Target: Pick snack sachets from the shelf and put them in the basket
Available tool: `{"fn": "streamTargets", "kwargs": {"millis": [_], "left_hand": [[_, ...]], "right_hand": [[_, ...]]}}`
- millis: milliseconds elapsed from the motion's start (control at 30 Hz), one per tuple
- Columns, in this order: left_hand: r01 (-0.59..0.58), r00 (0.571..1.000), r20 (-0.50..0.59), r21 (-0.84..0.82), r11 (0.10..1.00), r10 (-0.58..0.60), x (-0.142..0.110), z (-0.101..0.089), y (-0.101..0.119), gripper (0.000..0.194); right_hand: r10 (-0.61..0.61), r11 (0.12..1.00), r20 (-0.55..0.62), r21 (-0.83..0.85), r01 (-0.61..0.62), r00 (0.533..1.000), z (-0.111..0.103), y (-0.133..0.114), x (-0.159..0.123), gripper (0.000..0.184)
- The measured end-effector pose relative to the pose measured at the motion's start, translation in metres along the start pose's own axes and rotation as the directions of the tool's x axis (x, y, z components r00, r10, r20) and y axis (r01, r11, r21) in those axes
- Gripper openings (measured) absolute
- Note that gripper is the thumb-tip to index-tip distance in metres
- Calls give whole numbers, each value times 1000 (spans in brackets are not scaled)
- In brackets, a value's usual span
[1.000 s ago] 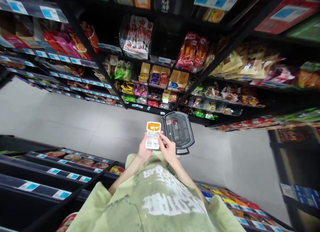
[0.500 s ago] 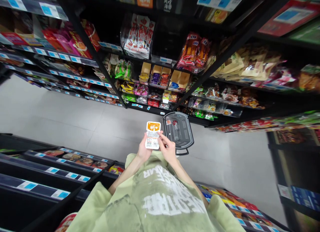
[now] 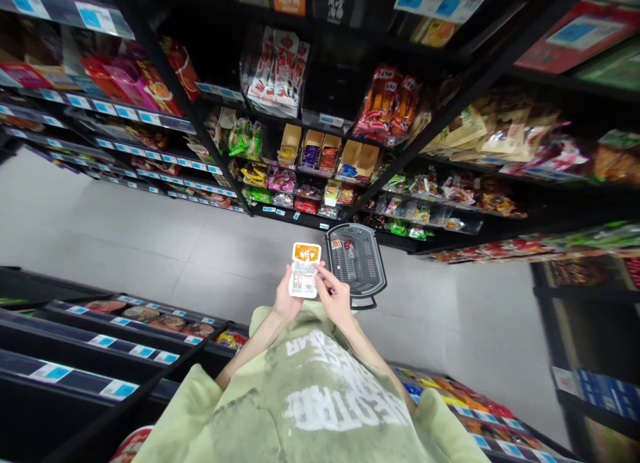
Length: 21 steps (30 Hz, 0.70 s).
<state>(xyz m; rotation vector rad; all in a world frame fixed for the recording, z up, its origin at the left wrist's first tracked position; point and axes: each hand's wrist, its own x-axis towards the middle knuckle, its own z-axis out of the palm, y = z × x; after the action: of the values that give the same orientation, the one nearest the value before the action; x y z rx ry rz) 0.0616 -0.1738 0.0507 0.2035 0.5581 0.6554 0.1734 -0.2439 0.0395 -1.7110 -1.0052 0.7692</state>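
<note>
A flat white food pack (image 3: 305,271) with an orange upper part and small print below is held up in front of my body. My left hand (image 3: 287,300) is closed around its left side and lower edge, and a fingertip shows at the far right edge. My right hand (image 3: 336,296) is at the pack's right side. Its index fingertip touches the front near the edge, with the thumb apart lower down. A grey shopping basket (image 3: 373,260) stands on the floor just beyond my right hand. A few small packs lie inside it.
Black shelves (image 3: 310,216) of bagged snacks run along the far side of the aisle. Small open cartons (image 3: 320,150) and hanging bags (image 3: 387,106) fill the middle. Lower shelves (image 3: 110,340) with price tags stand close behind on my left. Grey tiled floor (image 3: 150,240) lies between.
The view has shifted very slightly. Both hands and the food pack stay almost in the same place.
</note>
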Motion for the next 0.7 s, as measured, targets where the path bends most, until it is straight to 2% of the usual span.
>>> {"fn": "streamTargets", "kwargs": {"millis": [367, 467, 533, 600, 667, 700], "left_hand": [[9, 1000, 5, 20, 1000, -9, 2, -5, -1, 62], [4, 1000, 12, 100, 995, -6, 2, -7, -4, 62], [-54, 999, 16, 216, 975, 52, 2, -10, -7, 59], [-172, 984, 34, 395, 903, 173, 4, -12, -10, 64], [-272, 954, 67, 600, 752, 292, 4, -13, -13, 80], [-287, 942, 81, 700, 655, 325, 4, -13, -13, 80]], "right_hand": [[12, 1000, 0, 20, -12, 1000, 1, 2, -1, 42], [23, 999, 0, 35, -23, 1000, -1, 1, -1, 42], [25, 997, 39, 69, -27, 999, -4, 2, -1, 42], [15, 994, 108, 106, -26, 994, -5, 5, -3, 41], [24, 993, 136, 114, -40, 990, -5, 8, -4, 39], [45, 993, 125, 107, -58, 991, -4, 10, -5, 39]]}}
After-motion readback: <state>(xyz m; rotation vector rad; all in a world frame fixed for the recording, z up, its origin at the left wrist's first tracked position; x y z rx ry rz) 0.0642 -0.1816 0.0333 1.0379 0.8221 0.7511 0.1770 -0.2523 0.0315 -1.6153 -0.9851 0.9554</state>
